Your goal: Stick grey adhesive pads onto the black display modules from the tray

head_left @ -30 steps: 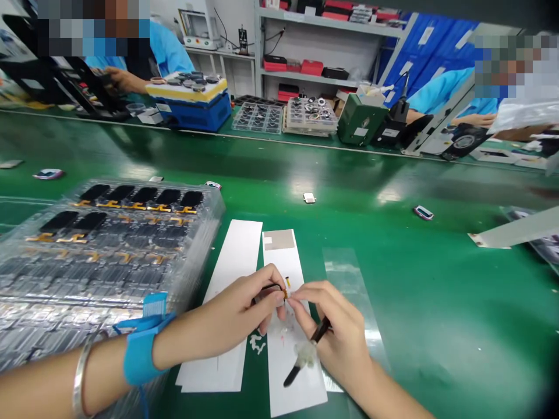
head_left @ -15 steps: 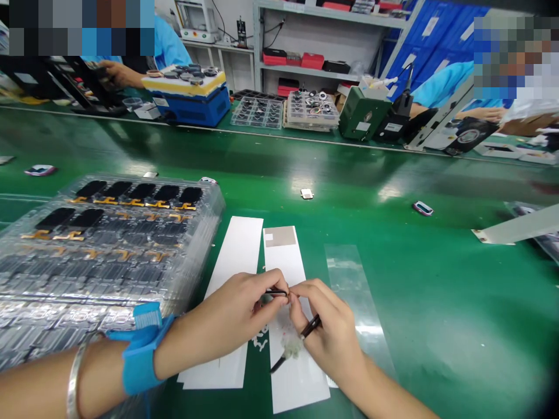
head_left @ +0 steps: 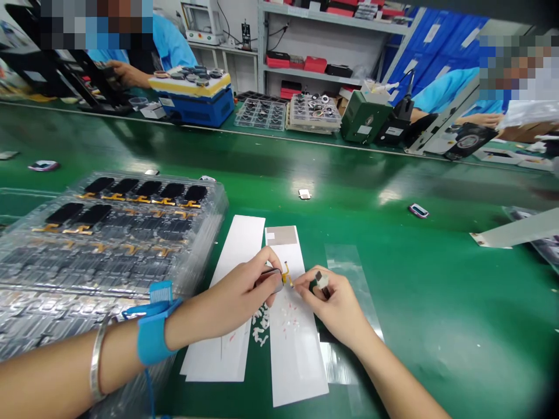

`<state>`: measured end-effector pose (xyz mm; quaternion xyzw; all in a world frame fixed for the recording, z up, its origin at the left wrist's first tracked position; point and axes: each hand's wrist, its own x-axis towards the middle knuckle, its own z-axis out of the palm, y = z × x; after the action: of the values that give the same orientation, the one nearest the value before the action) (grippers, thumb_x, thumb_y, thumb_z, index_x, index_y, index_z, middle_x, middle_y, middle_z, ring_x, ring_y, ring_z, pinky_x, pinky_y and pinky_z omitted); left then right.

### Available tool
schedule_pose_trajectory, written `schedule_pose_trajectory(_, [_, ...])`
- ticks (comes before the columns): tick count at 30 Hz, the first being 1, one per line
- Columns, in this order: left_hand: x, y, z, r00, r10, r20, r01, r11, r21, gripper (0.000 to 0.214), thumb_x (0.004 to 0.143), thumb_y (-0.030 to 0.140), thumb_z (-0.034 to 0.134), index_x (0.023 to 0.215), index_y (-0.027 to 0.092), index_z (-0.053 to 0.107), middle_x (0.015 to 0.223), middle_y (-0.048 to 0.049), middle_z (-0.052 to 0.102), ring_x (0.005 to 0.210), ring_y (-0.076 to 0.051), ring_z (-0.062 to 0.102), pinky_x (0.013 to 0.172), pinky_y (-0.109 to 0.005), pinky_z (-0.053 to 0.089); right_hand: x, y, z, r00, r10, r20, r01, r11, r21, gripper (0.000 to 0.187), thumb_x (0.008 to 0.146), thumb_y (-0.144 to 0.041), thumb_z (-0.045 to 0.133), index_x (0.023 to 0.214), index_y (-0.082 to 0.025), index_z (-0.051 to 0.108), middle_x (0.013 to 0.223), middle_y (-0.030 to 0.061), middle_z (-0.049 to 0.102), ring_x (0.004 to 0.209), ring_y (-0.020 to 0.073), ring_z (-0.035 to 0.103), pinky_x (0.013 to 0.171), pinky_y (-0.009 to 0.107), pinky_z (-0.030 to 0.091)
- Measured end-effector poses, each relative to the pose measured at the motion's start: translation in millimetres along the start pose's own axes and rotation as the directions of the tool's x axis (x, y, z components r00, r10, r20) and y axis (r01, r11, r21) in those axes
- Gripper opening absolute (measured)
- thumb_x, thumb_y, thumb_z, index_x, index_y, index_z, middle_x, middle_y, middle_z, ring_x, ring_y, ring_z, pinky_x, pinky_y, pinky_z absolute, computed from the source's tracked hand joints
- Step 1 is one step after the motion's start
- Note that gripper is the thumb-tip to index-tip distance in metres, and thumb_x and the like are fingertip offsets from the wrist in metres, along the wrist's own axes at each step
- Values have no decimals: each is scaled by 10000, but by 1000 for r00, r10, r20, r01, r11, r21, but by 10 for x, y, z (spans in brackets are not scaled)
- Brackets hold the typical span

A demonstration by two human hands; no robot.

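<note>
An amber flex cable (head_left: 286, 274), its long axis running roughly up-down, sits at the tip of tweezers (head_left: 271, 278) pinched in the left hand (head_left: 238, 297), nearer than the right hand (head_left: 338, 305), which pinches a small white piece (head_left: 322, 281).

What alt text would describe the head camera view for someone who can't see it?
Two bare hands work over white paper strips on a green bench. The left hand holds tweezers at a small yellow flex strip; the right hand pinches a small white-and-black item. Stacked clear trays of black parts sit to the left.
</note>
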<state>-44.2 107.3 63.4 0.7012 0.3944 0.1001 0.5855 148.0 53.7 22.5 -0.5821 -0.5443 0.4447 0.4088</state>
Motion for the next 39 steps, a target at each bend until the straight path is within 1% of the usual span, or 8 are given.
schedule_pose_trajectory(3, [-28, 38, -3, 997, 6, 78, -2, 999, -51, 129, 1018, 345, 334, 983, 254, 418, 749, 53, 494, 695, -140, 477, 672, -297, 393, 0, -3, -21, 1000, -8, 11, 8, 998, 58, 170, 788, -273, 586, 673, -169, 655, 691, 5, 564, 588, 111, 465, 522, 226, 338])
schedule_pose_trajectory(5, [-46, 68, -6, 991, 26, 128, -19, 998, -59, 121, 1019, 343, 333, 1005, 255, 414, 741, 54, 478, 702, -143, 472, 676, -300, 388, 0, 4, -33, 1000, -11, 18, 10, 995, 100, 207, 800, -308, 601, 654, -166, 639, 677, 8, 573, 591, 114, 461, 536, 234, 339])
schedule_pose_trajectory(8, [-68, 120, -4, 984, 25, 179, -17, 999, -43, 129, 1023, 352, 326, 1005, 251, 403, 729, 57, 465, 685, -141, 445, 648, -296, 368, -13, 23, -32, 996, 57, 62, -66, 985, 160, 246, 813, -393, 639, 725, -164, 652, 565, -34, 509, 467, 76, 330, 457, 219, 246])
schedule_pose_trajectory(11, [-82, 164, 4, 978, 10, 208, -4, 1000, -25, 127, 1024, 339, 323, 966, 243, 382, 747, 55, 477, 679, -137, 428, 629, -288, 353, -35, 31, -1, 981, 128, 147, -170, 929, 327, 298, 773, -458, 710, 742, -168, 646, 480, -81, 404, 427, 52, 214, 424, 207, 152])
schedule_pose_trajectory(15, [-77, 168, 14, 982, 40, 182, -42, 999, 8, 127, 1027, 314, 324, 927, 240, 348, 747, 59, 482, 686, -134, 433, 651, -288, 359, -48, 15, 42, 977, 101, 186, -181, 855, 485, 332, 753, -478, 743, 697, -162, 658, 490, -86, 368, 447, 43, 177, 422, 201, 153])
schedule_pose_trajectory(25, [-84, 129, 34, 983, 0, 183, -12, 998, 63, 154, 1028, 380, 268, 966, 251, 323, 741, 54, 432, 684, -154, 405, 640, -309, 341, -51, 28, 109, 979, 143, 142, -196, 844, 499, 337, 729, -479, 759, 673, -162, 659, 476, -89, 352, 434, 49, 227, 431, 200, 222])
schedule_pose_trajectory(31, [-79, 162, 34, 983, 36, 178, -47, 997, 56, 126, 1020, 343, 255, 950, 246, 294, 737, 51, 418, 673, -154, 391, 638, -308, 345, -60, 73, 166, 984, 145, 105, -178, 836, 518, 350, 745, -496, 751, 679, -165, 657, 455, -101, 308, 421, 48, 200, 426, 207, 201])
schedule_pose_trajectory(39, [-88, 167, 39, 984, -12, 178, 3, 999, 52, 166, 1019, 393, 241, 955, 255, 307, 763, 42, 433, 692, -162, 397, 659, -319, 352, -81, 95, 222, 991, 121, 61, -136, 855, 501, 359, 788, -492, 715, 669, -176, 593, 433, -107, 301, 414, 50, 183, 414, 211, 153])
